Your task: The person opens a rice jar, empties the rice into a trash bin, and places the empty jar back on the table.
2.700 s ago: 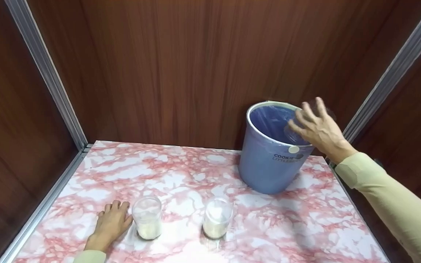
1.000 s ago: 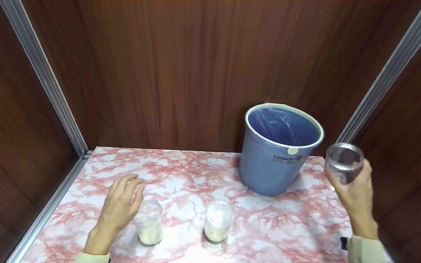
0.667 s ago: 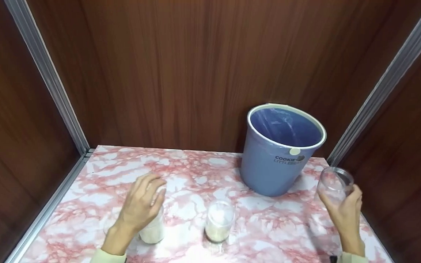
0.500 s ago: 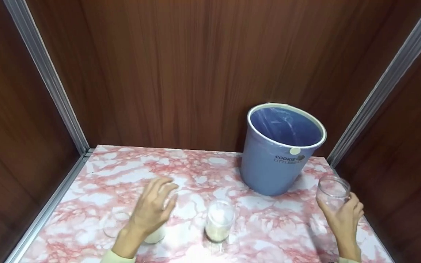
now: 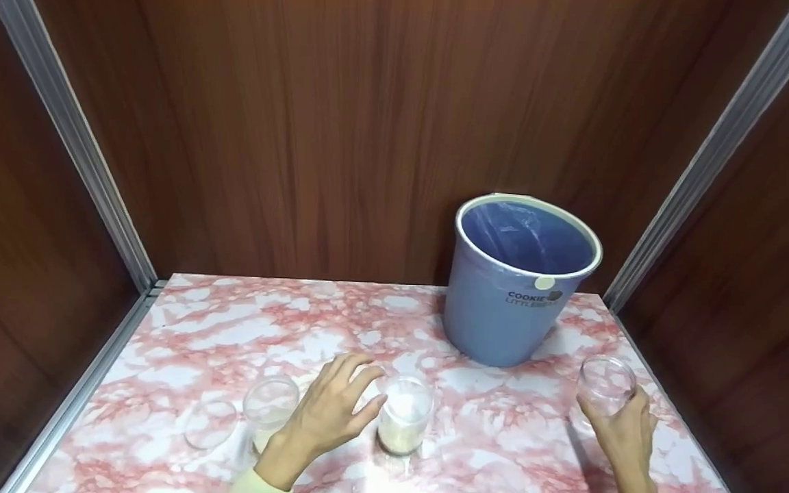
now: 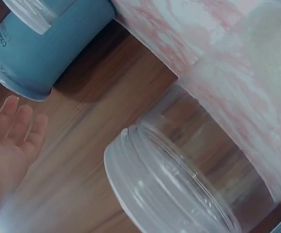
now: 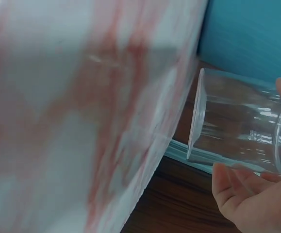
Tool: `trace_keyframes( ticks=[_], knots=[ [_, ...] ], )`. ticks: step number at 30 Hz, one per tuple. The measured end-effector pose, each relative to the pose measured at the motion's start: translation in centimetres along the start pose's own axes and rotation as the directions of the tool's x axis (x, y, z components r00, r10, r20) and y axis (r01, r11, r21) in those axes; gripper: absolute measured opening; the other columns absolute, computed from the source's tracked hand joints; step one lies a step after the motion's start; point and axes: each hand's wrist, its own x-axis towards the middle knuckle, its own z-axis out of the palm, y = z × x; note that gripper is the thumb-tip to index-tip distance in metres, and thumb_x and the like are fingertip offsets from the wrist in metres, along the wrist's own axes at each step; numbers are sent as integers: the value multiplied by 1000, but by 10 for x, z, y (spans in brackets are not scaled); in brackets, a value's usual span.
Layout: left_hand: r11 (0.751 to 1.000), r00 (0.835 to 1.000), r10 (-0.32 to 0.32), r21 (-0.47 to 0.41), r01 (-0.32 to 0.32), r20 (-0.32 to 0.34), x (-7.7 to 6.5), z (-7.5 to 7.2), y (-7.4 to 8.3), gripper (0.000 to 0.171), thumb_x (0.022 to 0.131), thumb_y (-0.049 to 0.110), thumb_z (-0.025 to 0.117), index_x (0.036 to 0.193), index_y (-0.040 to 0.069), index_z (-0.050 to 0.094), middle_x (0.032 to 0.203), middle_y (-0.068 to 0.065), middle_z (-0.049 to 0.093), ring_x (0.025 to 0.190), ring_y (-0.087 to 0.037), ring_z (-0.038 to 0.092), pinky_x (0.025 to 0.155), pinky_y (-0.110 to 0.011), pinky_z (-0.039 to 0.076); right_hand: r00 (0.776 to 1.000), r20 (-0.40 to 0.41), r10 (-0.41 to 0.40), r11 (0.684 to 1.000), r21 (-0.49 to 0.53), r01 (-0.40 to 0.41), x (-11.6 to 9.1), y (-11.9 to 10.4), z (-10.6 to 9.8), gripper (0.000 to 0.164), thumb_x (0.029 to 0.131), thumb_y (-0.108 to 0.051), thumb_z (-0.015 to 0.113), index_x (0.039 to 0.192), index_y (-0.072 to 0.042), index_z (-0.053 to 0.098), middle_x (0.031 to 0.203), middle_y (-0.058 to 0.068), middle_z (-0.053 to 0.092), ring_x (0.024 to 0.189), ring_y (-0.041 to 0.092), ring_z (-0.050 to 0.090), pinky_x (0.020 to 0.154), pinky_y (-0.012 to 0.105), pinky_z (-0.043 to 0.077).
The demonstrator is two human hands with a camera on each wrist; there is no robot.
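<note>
- Right up close, your left hand (image 5: 331, 411) has its fingers loosely bent and holds nothing, hanging between two clear jars.
- Just beside its wrist, there's the left jar (image 5: 270, 398), upright, pale contents low inside; your forearm partly covers it. Draw that arm back carelessly and the wrist could clip the wall and tip it.
- Out left, a clear round piece (image 5: 210, 424), lid-like, lies on the surface (image 5: 244, 322). It's nearly invisible against the marbling, so a stray sleeve could sweep it away.
- By your left thumb stands the middle jar (image 5: 405, 418), upright, pale contents too. Thumb and jar are so near that I can't tell whether they touch; a quick grab here could knock it over, and if it's unlidded, which I can't make out, the contents would spill.
- Over to the right, your right hand (image 5: 619, 428) grips an empty clear jar (image 5: 607, 380) round its side. Whether its base meets the surface, I can't say. The right edge is near: set it down too far out, or let smooth plastic slip, and it could drop.
- Farther back, the blue bin (image 5: 501, 322) stands upright, lined; a wide swing of your right arm could bump it.
- Behind everything, the wooden panel (image 5: 312, 137).
</note>
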Motion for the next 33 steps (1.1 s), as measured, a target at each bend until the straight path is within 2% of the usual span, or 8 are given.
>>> trace_keyframes(
  ticks=[4,12,18,22,25,29,31,33],
  knots=[
    [1000,998,-27,-6,28,64,1,5,3,38,88,39,59,120,18,54,127,-4,48,114,-21,48,91,-42,45,1000,28,4,1000,-4,-4,-3,2,1,99,67,-41,80,133,11,29,119,38,45,106,56,42,85,62,35],
    [999,985,-44,16,41,164,13,27,14,56,85,55,54,125,16,51,133,-10,44,122,-29,45,92,-49,43,995,91,42,999,11,-43,-5,9,-1,101,69,-43,78,133,15,25,120,42,42,107,56,43,88,62,35],
    [999,973,-32,37,24,229,19,42,21,63,83,62,52,128,18,49,134,-10,43,121,-28,44,95,-48,41,980,172,104,993,31,-111,-7,9,-4,110,73,-46,74,140,13,11,128,43,34,115,57,36,95,63,30],
    [999,966,-21,53,8,257,23,49,25,63,82,63,53,130,22,47,134,-9,43,122,-28,43,95,-47,41,973,191,132,989,38,-142,-8,5,-9,119,73,-47,74,142,11,-4,134,47,20,118,62,27,98,65,24],
    [998,957,-34,67,16,289,24,54,27,64,80,63,55,130,23,46,134,-10,43,124,-30,42,96,-49,40,984,128,125,990,54,-133,-12,-1,-11,118,73,-45,75,144,5,-4,141,42,13,122,62,20,97,68,21],
    [994,928,-70,99,36,366,25,58,28,68,78,64,57,133,25,43,138,-12,39,126,-33,39,98,-53,37,998,-48,32,995,94,-28,-19,-15,-10,99,71,-36,76,144,-2,18,139,33,24,120,56,23,91,66,22],
    [992,911,-90,116,47,403,25,60,28,70,78,63,57,134,25,41,139,-13,37,127,-35,37,98,-56,35,986,-159,-41,991,118,60,-20,-22,-9,85,71,-29,76,138,-2,31,133,31,33,115,52,29,89,61,25],
    [989,895,-111,138,55,433,25,62,28,71,77,63,58,135,26,39,140,-14,36,128,-37,36,97,-59,34,955,-268,-124,976,142,167,-20,-28,-7,69,72,-22,74,130,0,42,125,29,42,112,48,34,89,55,27]
  ],
)
